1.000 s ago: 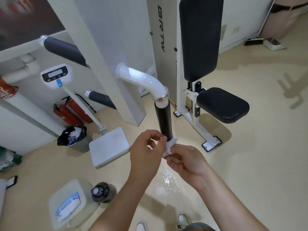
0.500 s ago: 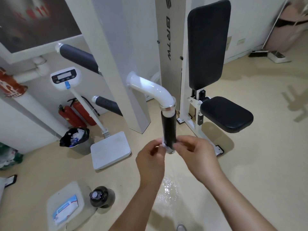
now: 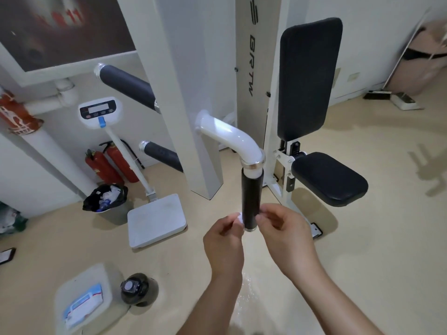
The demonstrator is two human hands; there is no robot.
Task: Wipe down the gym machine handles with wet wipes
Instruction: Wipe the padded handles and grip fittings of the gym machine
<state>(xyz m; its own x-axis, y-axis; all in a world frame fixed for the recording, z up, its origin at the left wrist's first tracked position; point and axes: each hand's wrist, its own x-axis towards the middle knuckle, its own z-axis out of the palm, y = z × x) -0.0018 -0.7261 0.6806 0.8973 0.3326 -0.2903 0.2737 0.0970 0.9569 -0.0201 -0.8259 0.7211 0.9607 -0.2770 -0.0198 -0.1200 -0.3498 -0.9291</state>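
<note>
Two hands (image 3: 223, 240) (image 3: 286, 234) pinch one wipe (image 3: 239, 217); three black handles (image 3: 251, 201) (image 3: 128, 85) (image 3: 162, 154).

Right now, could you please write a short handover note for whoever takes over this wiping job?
Left hand pinches the wet wipe against the lower end of the vertical black handle. Right hand pinches at the opposite side, apparently the wipe's other end.
Done: unclear how much is wiped.
Left: likely its upper part and the two black handles at left.
Wipes pack in white tub.
</note>
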